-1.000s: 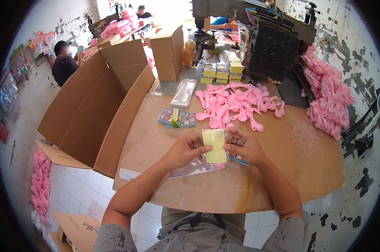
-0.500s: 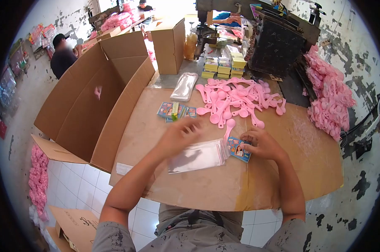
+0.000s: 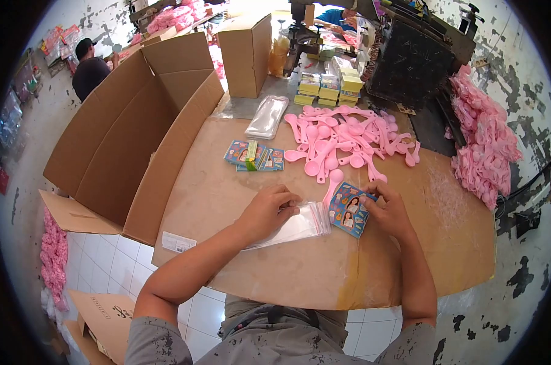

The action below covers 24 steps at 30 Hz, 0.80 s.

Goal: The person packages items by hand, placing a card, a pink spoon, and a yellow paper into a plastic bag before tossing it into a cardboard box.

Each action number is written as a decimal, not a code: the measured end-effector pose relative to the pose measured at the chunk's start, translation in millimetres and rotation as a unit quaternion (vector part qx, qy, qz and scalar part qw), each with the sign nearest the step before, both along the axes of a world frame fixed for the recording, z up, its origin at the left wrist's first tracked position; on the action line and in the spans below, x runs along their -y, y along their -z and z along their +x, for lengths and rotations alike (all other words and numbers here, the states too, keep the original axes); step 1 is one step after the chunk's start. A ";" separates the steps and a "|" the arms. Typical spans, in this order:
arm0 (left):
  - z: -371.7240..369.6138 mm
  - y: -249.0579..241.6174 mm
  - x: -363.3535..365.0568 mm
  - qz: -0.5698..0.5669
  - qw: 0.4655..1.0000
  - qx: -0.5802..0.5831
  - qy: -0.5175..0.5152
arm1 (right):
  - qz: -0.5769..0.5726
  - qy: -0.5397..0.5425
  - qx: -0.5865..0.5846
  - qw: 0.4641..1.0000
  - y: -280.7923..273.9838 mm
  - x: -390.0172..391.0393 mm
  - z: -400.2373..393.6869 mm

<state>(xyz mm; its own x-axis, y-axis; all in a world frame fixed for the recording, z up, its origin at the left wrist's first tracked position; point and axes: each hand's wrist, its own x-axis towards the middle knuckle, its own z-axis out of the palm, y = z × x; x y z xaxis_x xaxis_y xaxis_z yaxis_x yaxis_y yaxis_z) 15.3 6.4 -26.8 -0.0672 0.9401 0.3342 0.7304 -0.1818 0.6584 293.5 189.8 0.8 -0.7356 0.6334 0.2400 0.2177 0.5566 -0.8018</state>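
Observation:
My right hand (image 3: 386,210) pinches a blue printed card (image 3: 347,214) by its upper right edge, thumb on top. Pictures of people and a guitar show on the card. Just to its left lies a stack of clear plastic bags (image 3: 299,226) with pinkish sealing strips. My left hand (image 3: 268,212) rests over the upper part of these bags, thumb and fingers drawn together; I cannot tell whether a bag is between them. A pink plastic spoon (image 3: 334,182) lies between the bags and the card, its handle end partly covered. Beyond it spreads a heap of pink spoons (image 3: 348,143).
More blue cards (image 3: 269,159) lie left of the spoons, near another pile of clear bags (image 3: 267,117). A large open carton (image 3: 172,152) stands on the left. Stacked card bundles (image 3: 328,88) and a black machine (image 3: 409,67) are behind. A person (image 3: 91,70) sits far left.
My left hand has come down and closed over the clear bags. My right hand has taken hold of the card and tilted it. A small pink item above the carton is gone from sight.

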 end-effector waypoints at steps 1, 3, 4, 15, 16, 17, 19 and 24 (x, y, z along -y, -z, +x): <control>-0.9 4.1 -0.4 0.013 1.000 -0.006 0.004 | -0.011 -0.008 -0.022 1.000 0.3 1.1 -0.5; -0.8 8.0 -1.7 0.039 0.999 -0.018 0.012 | -0.034 -0.024 -0.066 0.997 -0.7 5.6 -3.0; 0.6 6.7 -1.8 0.050 0.999 -0.006 0.010 | -0.092 -0.053 -0.096 0.990 1.5 11.8 -4.8; 5.1 -5.5 3.3 -0.067 0.969 0.238 -0.003 | 0.194 -0.198 -0.049 0.960 -1.3 62.7 -31.7; 3.8 -4.6 2.7 -0.042 0.985 0.169 0.008 | 0.205 -0.201 -0.047 0.957 -2.9 63.7 -31.5; 2.3 -4.2 2.2 -0.016 0.995 0.098 0.020 | 0.217 -0.203 -0.046 0.954 -4.4 65.1 -32.2; 1.2 -4.9 2.5 0.015 0.999 0.016 0.035 | 0.230 -0.209 -0.026 0.950 -2.5 65.4 -32.6; 6.9 -6.8 3.0 -0.007 0.982 0.188 0.006 | 0.221 -0.214 -0.002 0.951 7.9 64.1 -36.0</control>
